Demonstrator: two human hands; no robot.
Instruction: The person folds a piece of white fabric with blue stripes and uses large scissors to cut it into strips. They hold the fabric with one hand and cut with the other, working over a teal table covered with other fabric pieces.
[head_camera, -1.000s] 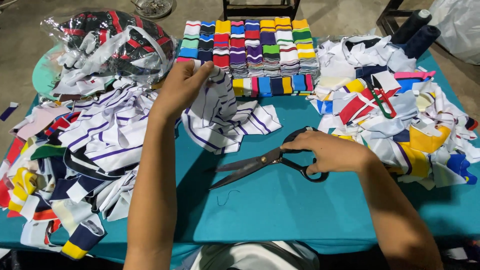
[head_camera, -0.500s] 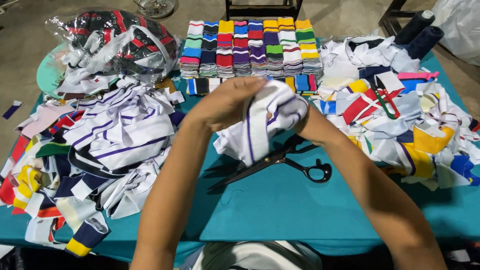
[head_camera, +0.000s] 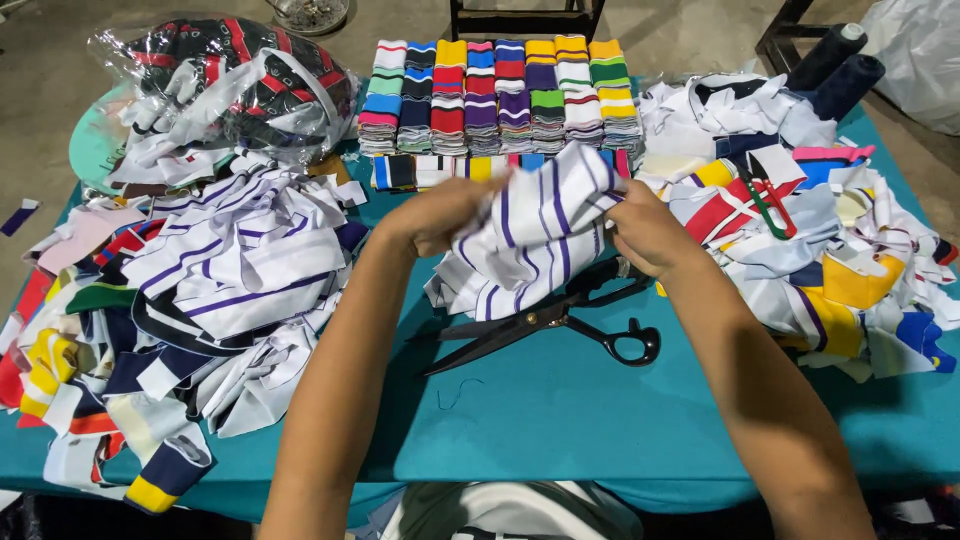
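Hands: your left hand (head_camera: 440, 215) and right hand (head_camera: 645, 232) both clutch the white knit strip with purple stripes (head_camera: 535, 235), raised over the table.
Risk: the open black-handled scissors (head_camera: 560, 325) lie just beneath; lowering your wrists could catch a blade.
Surface: teal tablecloth (head_camera: 560, 420), strip heaps either side, folded striped stacks (head_camera: 500, 95) behind.
Room: bare floor, probably concrete.

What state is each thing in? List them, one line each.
Left hand: gripping the striped cloth.
Right hand: gripping the same cloth.
White purple-striped cloth: bunched, lifted between both hands.
Black scissors: lying on the teal table, blades slightly parted, unheld.
Folded colour samples: stacked in neat rows.
Plastic bag: stuffed with fabric.
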